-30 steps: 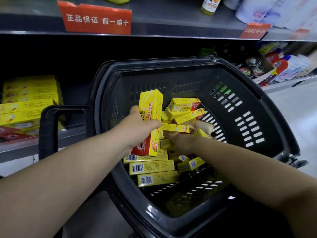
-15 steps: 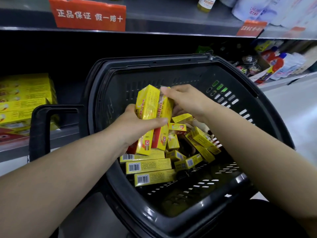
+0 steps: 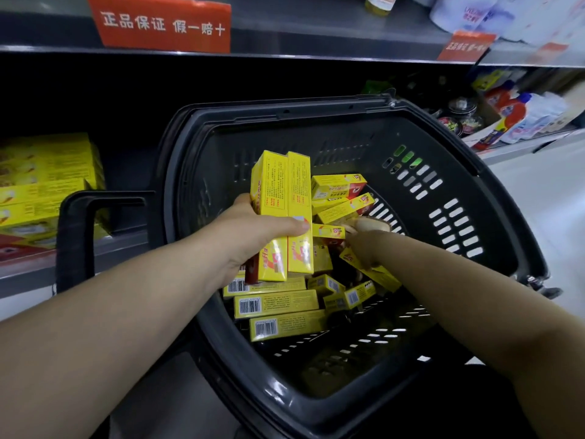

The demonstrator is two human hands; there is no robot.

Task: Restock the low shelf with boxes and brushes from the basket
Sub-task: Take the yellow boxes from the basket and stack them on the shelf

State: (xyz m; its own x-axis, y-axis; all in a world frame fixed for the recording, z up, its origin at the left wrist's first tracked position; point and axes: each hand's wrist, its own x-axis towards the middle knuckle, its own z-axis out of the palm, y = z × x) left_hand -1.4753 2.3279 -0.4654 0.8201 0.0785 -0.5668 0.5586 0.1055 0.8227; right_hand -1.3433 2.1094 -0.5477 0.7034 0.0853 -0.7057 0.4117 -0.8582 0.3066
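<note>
My left hand (image 3: 253, 236) grips two tall yellow boxes (image 3: 281, 191) side by side, upright, above the dark plastic basket (image 3: 493, 198). Several more yellow boxes (image 3: 275, 304) lie loose in the basket's bottom. My right hand (image 3: 364, 248) is down among them, its fingers hidden in the pile, right beside a wooden brush (image 3: 370, 224) that pokes out between the boxes. The low shelf (image 3: 120, 248) runs behind the basket at the left and carries a stack of the same yellow boxes (image 3: 47, 179).
The basket's black handle (image 3: 76, 236) stands between me and the low shelf. An upper shelf with a red sign (image 3: 161, 25) overhangs the dark bay. Bottles and tins (image 3: 506, 118) fill the shelf at the right. Pale floor (image 3: 554, 210) lies to the right.
My right hand has left the second box in my left hand's grip and dropped back into the pile near the brush. My left hand now holds two boxes instead of one.
</note>
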